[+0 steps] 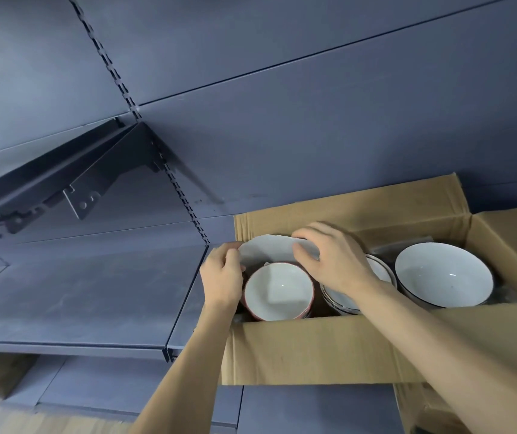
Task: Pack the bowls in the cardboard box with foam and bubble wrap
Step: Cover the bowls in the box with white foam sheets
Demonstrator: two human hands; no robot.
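Two hands: both are inside the cardboard box point(313, 349), which sits on a dark shelf point(78, 296).
Left hand point(222, 277): fingers curled, pinching the left edge of a white foam sheet point(269, 249).
Right hand point(335, 261): fingers bent down over the sheet's right edge, thumb under it as far as can be seen, so it holds that side.
Foam sheet: round-edged, thin and white, held up between the hands, standing tilted against the box's far wall, just behind the red-rimmed bowl point(279, 291).
Red-rimmed bowl: directly below and between the hands, mouth up; it seems to sit on others nested beneath, though this is mostly hidden.
Middle stack point(379, 274): dark-rimmed bowls under the right wrist, largely covered by it.
Large bowl point(443, 274): to the right of the right hand, mouth up, well apart from the sheet; clear plastic, probably bubble wrap point(385, 247), shows behind and around it.
Handling, foam: I judge it very light and floppy, likely to fold or catch on a rim; hold it at two opposite edges, as now, and lay it flat.
Handling, bowls: glazed ceramic, so probably heavy for their size, slick and chippable at the rims; take them with fingers under the wall and thumb on the rim, never rim against rim.
Risk: the right forearm crosses the middle stack and could knock it.
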